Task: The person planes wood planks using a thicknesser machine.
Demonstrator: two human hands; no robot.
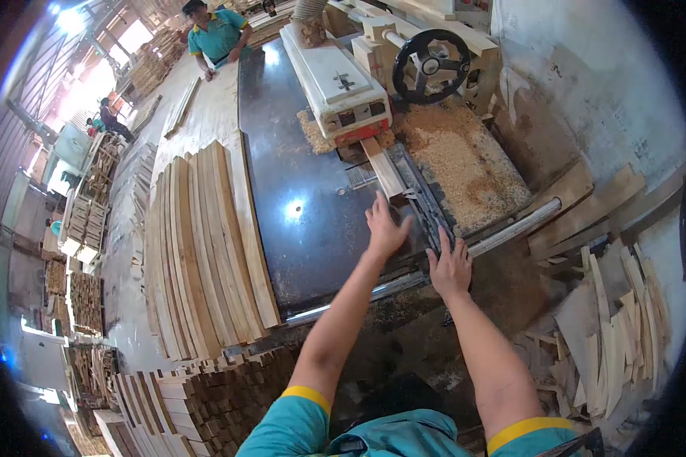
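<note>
A short wooden strip lies on the dark machine table, its far end under the white machine housing. Just short of the strip's near end is my left hand, fingers spread and holding nothing. My right hand rests at the near end of the metal guide rail, its fingers apart with nothing between them. A row of long wooden boards lies side by side left of the machine table.
A black handwheel and sawdust are at the right of the housing. A co-worker stands at the far end. Stacked wood is below left, and offcuts lie at the lower right.
</note>
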